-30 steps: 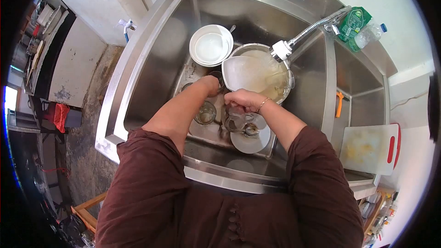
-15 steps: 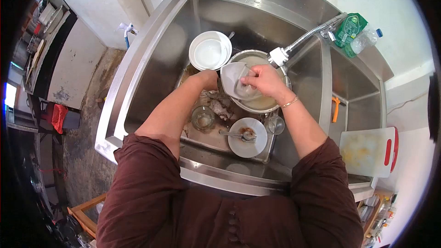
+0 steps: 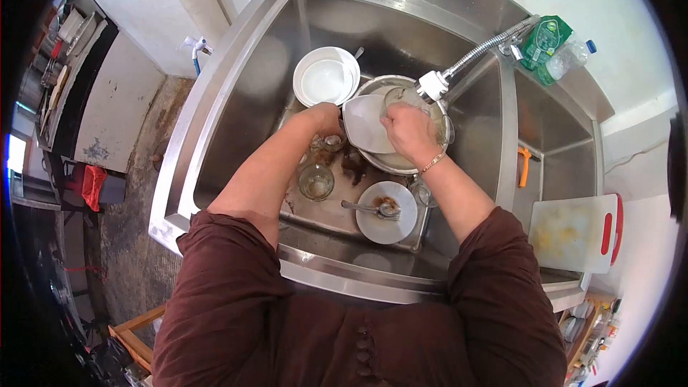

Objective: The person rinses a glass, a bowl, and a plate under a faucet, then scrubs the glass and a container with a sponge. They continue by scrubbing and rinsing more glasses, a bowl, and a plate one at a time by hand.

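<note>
holding a white plate (image 3: 365,125) tilted on edge over the metal bowl (image 3: 401,161) in the sink (image 3: 236,93), the left hand (image 3: 326,118) grips its near rim, while the right hand (image 3: 408,132) is closed over something at the plate's far side, just under the spray head (image 3: 432,86); what it clasps i cannot tell. below them lie a glass (image 3: 316,181) and a small plate (image 3: 387,213) with a spoon (image 3: 362,208) on it, and stacked white bowls (image 3: 327,77) sit behind. wet and tilted, the plate could slip from the left fingers and knock the bowl's rim or the glass, if the right hand's rubbing pushes it sideways.
</note>
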`<state>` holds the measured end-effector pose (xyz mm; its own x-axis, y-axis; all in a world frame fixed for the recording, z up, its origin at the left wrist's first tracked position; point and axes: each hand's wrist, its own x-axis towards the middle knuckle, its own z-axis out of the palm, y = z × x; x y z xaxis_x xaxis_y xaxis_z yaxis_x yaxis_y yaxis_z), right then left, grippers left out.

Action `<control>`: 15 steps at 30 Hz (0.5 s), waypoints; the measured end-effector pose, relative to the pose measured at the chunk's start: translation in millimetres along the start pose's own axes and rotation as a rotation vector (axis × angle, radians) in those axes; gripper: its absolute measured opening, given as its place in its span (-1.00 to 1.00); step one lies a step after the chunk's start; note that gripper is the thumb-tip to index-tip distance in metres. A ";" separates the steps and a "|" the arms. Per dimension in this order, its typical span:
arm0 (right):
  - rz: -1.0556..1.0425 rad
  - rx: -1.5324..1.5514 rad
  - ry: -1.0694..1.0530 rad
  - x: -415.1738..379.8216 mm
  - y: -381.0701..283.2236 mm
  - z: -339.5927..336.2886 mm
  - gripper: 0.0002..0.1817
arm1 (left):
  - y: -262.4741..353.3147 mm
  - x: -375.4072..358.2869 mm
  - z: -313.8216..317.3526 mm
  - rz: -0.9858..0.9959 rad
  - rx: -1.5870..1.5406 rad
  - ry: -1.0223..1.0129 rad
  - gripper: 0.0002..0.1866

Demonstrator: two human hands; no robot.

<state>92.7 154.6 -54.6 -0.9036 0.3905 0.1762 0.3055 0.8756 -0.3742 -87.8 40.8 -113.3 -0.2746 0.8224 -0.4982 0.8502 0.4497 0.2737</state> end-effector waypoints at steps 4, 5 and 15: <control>-0.015 -0.114 -0.062 -3.9 -4.7 -0.5 -0.80 | -5.1 -1.0 -3.3 0.017 -0.019 0.049 -0.54; -0.012 -0.116 -0.059 -4.4 -5.3 -3.9 -0.80 | -5.7 -1.2 -6.0 0.019 -0.012 0.062 -0.54; 0.049 0.063 -0.390 3.7 -10.6 -22.5 -0.72 | 11.1 -18.7 -68.4 0.128 -0.246 0.275 -0.64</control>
<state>92.9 153.2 -29.5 -0.9385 0.2832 -0.1977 0.3427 0.8346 -0.4313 -104.0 54.2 -44.6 -0.3119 0.9250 -0.2169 0.7615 0.3799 0.5251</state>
